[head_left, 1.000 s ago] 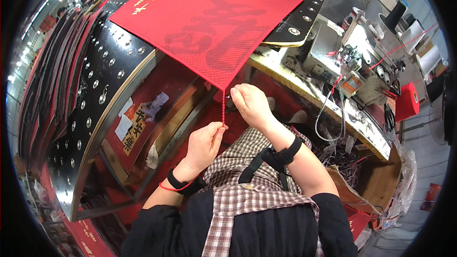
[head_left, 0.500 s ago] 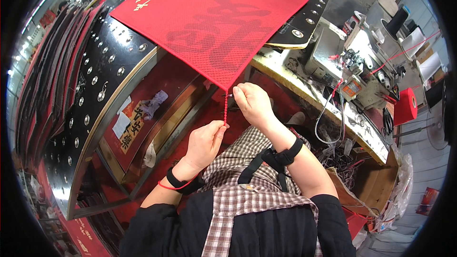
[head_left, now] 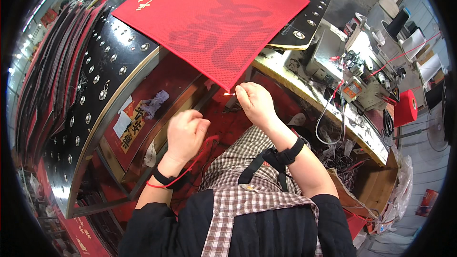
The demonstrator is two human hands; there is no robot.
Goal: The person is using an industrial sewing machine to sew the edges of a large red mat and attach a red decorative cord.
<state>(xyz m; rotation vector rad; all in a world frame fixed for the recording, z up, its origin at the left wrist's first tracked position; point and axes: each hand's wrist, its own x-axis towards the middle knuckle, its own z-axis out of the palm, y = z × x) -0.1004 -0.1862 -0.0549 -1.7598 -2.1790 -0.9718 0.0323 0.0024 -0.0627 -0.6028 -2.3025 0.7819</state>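
Observation:
A red mat [head_left: 214, 28] with gold print lies on the black table, its near corner jutting over the edge toward me. My right hand [head_left: 256, 103] is closed just beside that corner around a small tool, seemingly a lighter [head_left: 233, 94], mostly hidden in the fingers. A bright orange flame or glow shows at its tip, right under the corner. Lower and to the left, my left hand [head_left: 184, 133] is closed with fingers curled, away from the mat. A blurred red cord [head_left: 205, 143] trails below it toward the wrist; where the fingers grip it is hidden.
The black table [head_left: 107, 66] has metal studs and a rounded edge. At right, a sewing machine [head_left: 364, 83] stands on a worktable beside a red thread spool [head_left: 406, 107]. Dark mats [head_left: 59, 76] stand stacked at left. An open cardboard box [head_left: 376, 185] sits lower right.
The red cord that stretched from the mat's corner to my left hand is now separated from it. My left hand has moved left and up. A glow has appeared beside my right hand.

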